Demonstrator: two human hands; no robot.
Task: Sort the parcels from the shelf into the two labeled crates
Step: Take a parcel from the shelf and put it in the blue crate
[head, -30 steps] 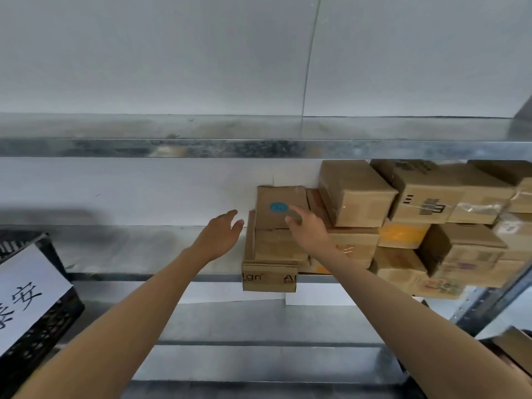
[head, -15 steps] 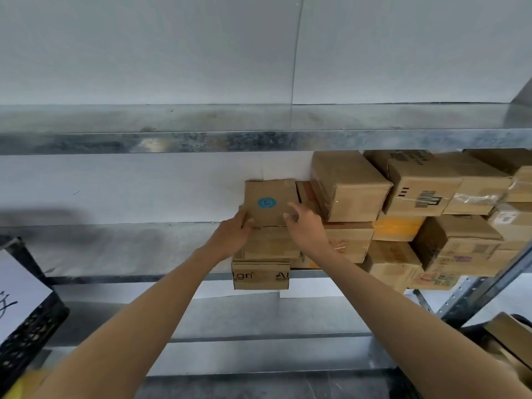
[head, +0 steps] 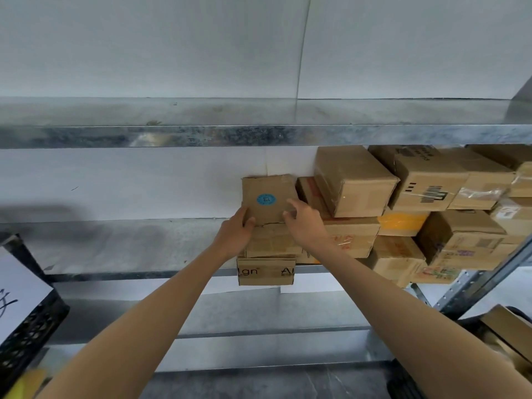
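Blue-sticker parcel (head: 267, 198): small brown carton, top of a three-high stack at the left end of the parcels on the shelf (head: 115, 246). Its front face is turned to the camera and shows a round blue sticker. Its top edge is close to the white wall (head: 144, 180).
Parcel to hands: it sits between the two hands, held at its lower corners. The left hand is at the lower-left corner and the right hand is on the right edge.
Contact below: the parcel's lower edge meets the top of the middle parcel (head: 270, 240). Cannot tell whether it rests there or is raised clear.
Left hand (head: 234, 234): grips the parcel with the thumb laid over the front face at the lower-left corner. The fingers are out of sight round the side.
Right hand (head: 305, 223): fingers curled onto the right side of the front face, gripping the edge. The thumb side is hidden.
Arms: both are bare and reach up from the lower frame, converging on the stack.
Bottom parcel (head: 266, 272): overhangs the front lip of the shelf, with printed lettering partly readable on its face.
Pile of parcels (head: 431, 197): brown cartons stacked just right of the held one and touching its stack. A yellow parcel (head: 403, 223) is wedged in among them.
Upper shelf (head: 201, 135): galvanised metal running across the frame above the parcels.
Crate (head: 31, 326): black mesh, at the far left and below shelf level, well apart from the hands. It carries a white paper label (head: 20, 292) with handwriting that is cut off by the frame.
Open box (head: 506, 326): brown, at the lower right corner, only partly in view.
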